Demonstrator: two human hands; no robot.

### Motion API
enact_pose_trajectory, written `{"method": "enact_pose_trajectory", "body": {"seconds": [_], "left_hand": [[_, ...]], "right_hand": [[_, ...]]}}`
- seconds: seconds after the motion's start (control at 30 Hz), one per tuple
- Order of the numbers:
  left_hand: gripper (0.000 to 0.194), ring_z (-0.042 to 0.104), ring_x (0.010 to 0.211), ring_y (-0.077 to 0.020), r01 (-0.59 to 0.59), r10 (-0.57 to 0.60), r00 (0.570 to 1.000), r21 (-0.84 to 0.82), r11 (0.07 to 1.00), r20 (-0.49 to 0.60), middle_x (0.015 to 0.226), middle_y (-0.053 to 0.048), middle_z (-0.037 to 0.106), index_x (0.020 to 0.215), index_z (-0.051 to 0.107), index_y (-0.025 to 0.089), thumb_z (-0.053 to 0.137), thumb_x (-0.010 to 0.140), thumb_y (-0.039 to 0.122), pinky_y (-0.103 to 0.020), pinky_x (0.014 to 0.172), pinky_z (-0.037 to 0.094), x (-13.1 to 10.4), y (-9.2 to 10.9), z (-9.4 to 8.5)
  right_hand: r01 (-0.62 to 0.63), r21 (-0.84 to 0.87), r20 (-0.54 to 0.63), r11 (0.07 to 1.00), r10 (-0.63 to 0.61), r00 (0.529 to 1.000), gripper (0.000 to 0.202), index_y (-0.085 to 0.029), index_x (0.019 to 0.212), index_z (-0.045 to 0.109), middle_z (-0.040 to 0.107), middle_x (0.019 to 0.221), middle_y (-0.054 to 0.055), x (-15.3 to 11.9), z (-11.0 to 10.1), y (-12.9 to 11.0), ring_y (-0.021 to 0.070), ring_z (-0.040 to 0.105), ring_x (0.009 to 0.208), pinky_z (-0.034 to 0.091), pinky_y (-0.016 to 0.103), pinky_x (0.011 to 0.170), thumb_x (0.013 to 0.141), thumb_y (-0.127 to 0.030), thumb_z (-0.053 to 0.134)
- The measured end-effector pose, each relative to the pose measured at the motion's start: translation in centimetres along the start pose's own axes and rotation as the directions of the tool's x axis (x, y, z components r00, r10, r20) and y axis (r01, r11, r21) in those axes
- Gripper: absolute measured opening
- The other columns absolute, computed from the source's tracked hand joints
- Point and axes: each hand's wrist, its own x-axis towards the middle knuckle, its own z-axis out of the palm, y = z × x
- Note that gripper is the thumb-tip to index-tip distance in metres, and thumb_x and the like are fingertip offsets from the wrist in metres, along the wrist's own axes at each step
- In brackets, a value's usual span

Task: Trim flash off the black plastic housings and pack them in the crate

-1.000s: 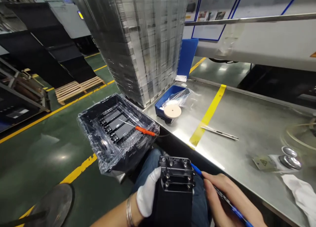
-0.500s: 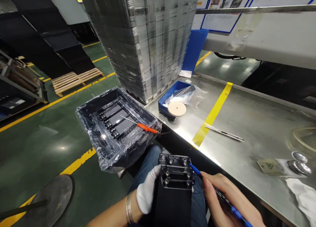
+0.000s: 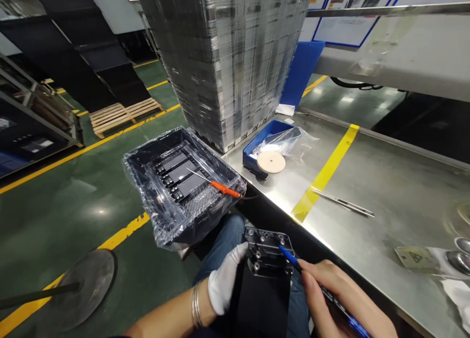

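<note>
My left hand (image 3: 224,284), in a white glove, grips a black plastic part (image 3: 262,299) from its left side, low in front of my lap. The upper end of the part is an open frame with ribs and several round screw bosses; its lower body is flat and plain. In my bare right hand (image 3: 340,294) is a slim blue-and-black pen-shaped tool (image 3: 290,256), pinched between thumb and fingers. The blue tip lies over the ribbed end of the part, near its upper right bosses. Whether it touches, I cannot tell.
Left of the metal table (image 3: 400,181), a plastic-lined crate (image 3: 183,215) holds similar black parts, with an orange-handled pick (image 3: 225,188) across it. A blue bin (image 3: 253,149), wooden disc (image 3: 270,162) and tweezers (image 3: 343,202) are on the table. Behind stands a wrapped stack (image 3: 227,63).
The blue tip has shifted from the part's right edge inward over its ribs. The part tilts slightly differently. My view has turned a little left.
</note>
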Motion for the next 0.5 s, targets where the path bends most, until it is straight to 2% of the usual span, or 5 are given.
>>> {"method": "enact_pose_trajectory", "body": {"seconds": [0.1, 0.23, 0.4, 0.5], "left_hand": [[0.048, 0.068, 0.104, -0.0311, 0.047, -0.047, 0.999, 0.002, 0.999, 0.024, 0.097, -0.011, 0.078, 0.108, 0.075, 0.01, 0.056, 0.087, 0.049, -0.039, 0.104, 0.041, 0.4, -0.1, 0.2], [0.05, 0.068, 0.105, -0.031, 0.049, -0.051, 0.988, 0.015, 0.999, 0.143, 0.101, -0.011, 0.078, 0.117, 0.073, 0.012, 0.055, 0.088, 0.048, -0.04, 0.104, 0.041, 0.7, 0.1, 0.8], [0.053, 0.068, 0.104, -0.0311, 0.033, -0.04, 0.988, 0.048, 0.998, 0.147, 0.102, -0.012, 0.078, 0.119, 0.072, 0.013, 0.053, 0.09, 0.053, -0.04, 0.104, 0.041, 0.5, 0.2, 1.5], [0.053, 0.068, 0.105, -0.0321, 0.018, -0.034, 0.979, 0.079, 0.997, 0.202, 0.102, -0.013, 0.077, 0.118, 0.072, 0.012, 0.056, 0.089, 0.054, -0.041, 0.102, 0.041, 0.4, 0.3, 2.4]], "right_hand": [[0.131, -0.016, 0.081, 0.991, -0.129, 0.988, 0.026, -0.018, 0.111, 0.067, 0.071, 0.08, 0.003, 0.8, 0.0, 0.2, 0.013, 0.07, 0.069, 0.058, 0.021, 0.062, 0.087, -0.007, 0.065], [0.089, 0.01, 0.045, 0.996, -0.09, 0.995, 0.024, -0.019, 0.109, 0.066, 0.072, 0.081, 0.003, 1.2, 0.6, -0.2, 0.0135, 0.068, 0.068, 0.057, 0.024, 0.062, 0.089, -0.006, 0.063], [0.069, -0.028, 0.024, 0.997, -0.069, 0.997, 0.015, -0.02, 0.103, 0.067, 0.071, 0.08, 0.003, 1.0, 0.7, -0.5, 0.0142, 0.067, 0.067, 0.054, 0.025, 0.061, 0.091, -0.012, 0.064], [0.075, -0.041, 0.042, 0.996, -0.074, 0.996, 0.015, -0.02, 0.105, 0.068, 0.066, 0.075, 0.002, 1.4, 0.8, -0.3, 0.0128, 0.063, 0.061, 0.051, 0.023, 0.055, 0.092, -0.014, 0.065]]}}
